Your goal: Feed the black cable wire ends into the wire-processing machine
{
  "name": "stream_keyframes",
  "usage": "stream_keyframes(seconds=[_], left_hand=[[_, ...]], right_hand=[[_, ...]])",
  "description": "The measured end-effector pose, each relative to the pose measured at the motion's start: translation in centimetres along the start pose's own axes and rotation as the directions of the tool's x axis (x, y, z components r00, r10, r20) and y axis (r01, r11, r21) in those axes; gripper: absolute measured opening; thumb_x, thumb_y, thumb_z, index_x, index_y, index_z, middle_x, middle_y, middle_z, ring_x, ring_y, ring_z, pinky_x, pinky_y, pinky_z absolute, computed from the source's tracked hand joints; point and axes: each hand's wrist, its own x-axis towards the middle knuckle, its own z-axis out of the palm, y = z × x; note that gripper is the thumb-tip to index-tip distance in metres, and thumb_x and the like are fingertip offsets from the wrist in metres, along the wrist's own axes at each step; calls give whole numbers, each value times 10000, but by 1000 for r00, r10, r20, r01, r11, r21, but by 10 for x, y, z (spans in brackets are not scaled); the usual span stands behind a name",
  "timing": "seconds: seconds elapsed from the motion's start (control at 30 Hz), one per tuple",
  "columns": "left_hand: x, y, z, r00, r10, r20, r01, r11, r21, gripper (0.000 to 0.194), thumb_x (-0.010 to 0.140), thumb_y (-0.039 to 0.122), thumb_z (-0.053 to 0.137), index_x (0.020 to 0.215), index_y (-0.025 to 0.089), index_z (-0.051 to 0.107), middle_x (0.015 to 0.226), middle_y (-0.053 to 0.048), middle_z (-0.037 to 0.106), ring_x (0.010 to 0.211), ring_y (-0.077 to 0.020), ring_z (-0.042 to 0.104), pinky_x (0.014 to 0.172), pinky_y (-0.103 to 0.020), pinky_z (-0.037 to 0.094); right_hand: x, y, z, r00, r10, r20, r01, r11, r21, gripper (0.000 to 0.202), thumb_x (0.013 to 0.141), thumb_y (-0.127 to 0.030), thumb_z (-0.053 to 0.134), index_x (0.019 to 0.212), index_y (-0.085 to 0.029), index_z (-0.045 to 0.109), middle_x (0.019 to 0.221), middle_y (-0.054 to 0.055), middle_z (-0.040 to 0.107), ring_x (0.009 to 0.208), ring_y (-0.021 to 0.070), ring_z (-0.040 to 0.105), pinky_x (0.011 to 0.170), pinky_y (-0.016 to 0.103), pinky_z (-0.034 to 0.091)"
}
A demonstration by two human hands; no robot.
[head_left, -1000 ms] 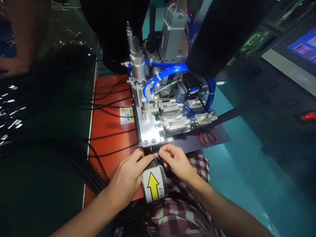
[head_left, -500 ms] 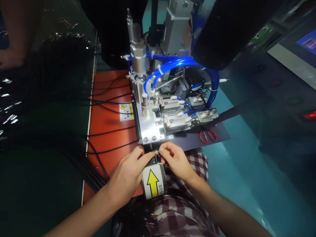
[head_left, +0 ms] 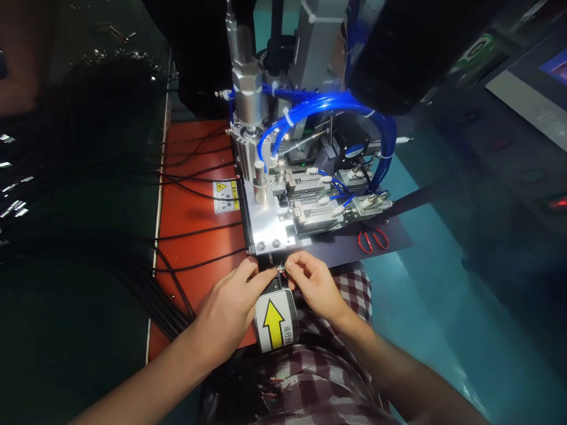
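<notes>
Thin wires [head_left: 282, 270] are meeting at the fingertips, just off the tabletop's near edge

The thin wires are sitting in front of the machine [head_left: 268, 227], close to its near left corner, between the two hands. They are showing as a few fine strands, some reddish and some pale; their exact number is too small to tell. The right hand [head_left: 312, 280] is pinching them between thumb and forefinger, the other fingers curling in. The left hand [head_left: 234, 295] is reaching in from the opposite side, its thumb tip lying against the strands; its fingertips are hiding below, so I cannot tell whether it is pinching too.

The wires are likely weighing almost nothing and bending easily, with bare ends that could fray or snap under a hard pull. Holding by the covered part, just behind the ends, is probably safest, with light pressure from the finger pads.

Just below the hands, a white label with a yellow arrow [head_left: 273, 321] is facing up. Black cables [head_left: 163, 316] are crossing the left edge of the orange tabletop [head_left: 197, 227], and more cable ends [head_left: 277, 386] are resting over the checked cloth [head_left: 325, 378] on the lap. Red-handled scissors [head_left: 367, 242] are lying toward the right corner of the dark surface under the machine.
</notes>
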Motion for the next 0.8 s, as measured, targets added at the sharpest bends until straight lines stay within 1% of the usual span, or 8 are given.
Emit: stream_keyframes(seconds=[0.27, 0.53, 0.8], left_hand=[[1, 0, 2, 999, 23, -25, -22, 999, 30, 333, 849, 41, 414, 1116, 153, 577, 845, -48, 530, 702, -169, 575, 583, -261, 496], [0, -1, 2, 999, 35, -41, -33, 998, 48, 327, 844, 33, 417, 1109, 131, 582, 853, -58, 534, 727, -170, 573, 610, -262, 506], [0, 0, 3, 999, 33, -43, -31, 999, 37, 316, 848, 38, 428, 1107, 124, 587, 851, -59, 533, 729, -173, 569, 614, -270, 510]], right_hand=[[-1, 7, 2, 995, -84, -47, 83, 996, -17, 182, 877, -323, 524, 754, -190, 502, 578, -37, 487, 536, 126, 468, 545, 256, 384], [-1, 5, 3, 997, -77, -32, 76, 997, -14, 176, 877, -302, 521, 744, -189, 495, 562, -36, 492, 524, 125, 461, 539, 256, 385], [0, 13, 2, 993, -107, -42, 105, 993, -45, 160, 886, -301, 513, 768, -194, 503, 593, -34, 503, 540, 126, 485, 540, 250, 395]])
